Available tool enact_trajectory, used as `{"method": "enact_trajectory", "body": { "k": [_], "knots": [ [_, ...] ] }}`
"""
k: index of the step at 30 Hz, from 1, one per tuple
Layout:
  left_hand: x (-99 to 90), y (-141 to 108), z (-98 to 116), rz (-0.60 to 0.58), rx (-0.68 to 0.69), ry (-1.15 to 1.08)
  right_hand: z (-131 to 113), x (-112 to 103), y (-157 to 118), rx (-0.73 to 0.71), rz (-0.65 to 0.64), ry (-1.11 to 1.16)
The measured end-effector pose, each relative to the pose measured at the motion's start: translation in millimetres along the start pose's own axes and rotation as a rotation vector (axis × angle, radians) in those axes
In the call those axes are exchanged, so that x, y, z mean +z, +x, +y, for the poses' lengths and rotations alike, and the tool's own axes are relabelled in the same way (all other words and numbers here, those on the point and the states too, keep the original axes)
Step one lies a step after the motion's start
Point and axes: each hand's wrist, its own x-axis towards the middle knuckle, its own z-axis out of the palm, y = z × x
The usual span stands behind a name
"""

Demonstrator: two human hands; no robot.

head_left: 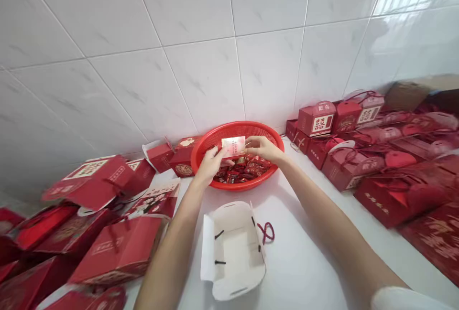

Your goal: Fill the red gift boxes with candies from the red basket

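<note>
My left hand (211, 165) and my right hand (263, 149) are closed on opposite sides of a small pink-and-red card-like packet (233, 146) with dark lettering. They hold it over a red plastic basket (204, 144) by the wall. Wrapped red candies (247, 169) lie in the basket below the packet. Nearer to me, between my forearms, a small box (234, 238) stands open on the white table, its white inside facing up and its flaps folded out. Dark cord ends poke through its walls, and a dark red cord loop (267, 232) lies at its right side.
Red gift boxes (111, 248) are heaped on the left, some tilted or open. Rows of closed red boxes (389, 195) with handles and cords fill the right side of the white table (301, 257). A tiled wall (201, 76) rises directly behind the basket.
</note>
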Motion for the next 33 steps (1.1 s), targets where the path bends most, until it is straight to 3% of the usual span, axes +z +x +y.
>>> {"method": "enact_trajectory", "body": {
  "k": [4, 13, 19, 23, 27, 33],
  "knots": [
    [-1.8, 2, -3, -0.049, 0.005, 0.003, 2, 0, 0, -0.016, 0.026, 0.06],
    [-5.1, 4, -10, -0.069, 0.21, 0.048, -1, 2, -3, 0.026, 0.068, 0.06],
    [-10.7, 7, -15, -0.015, 0.18, 0.461, 6, -1, 1, 0.013, 0.38, 0.004],
    [-7.8, 2, -13, -0.174, 0.127, 0.664, 11, -2, 3, 0.012, 0.515, -0.032],
    [-3.2, -1, -10, -0.378, 0.071, 0.844, 8, 1, 1, 0.043, 0.454, -0.093],
    [-1.6, 2, -9, -0.559, -0.002, 1.033, 4, 5, -1, 0.073, 0.362, -0.316]
  ]
}}
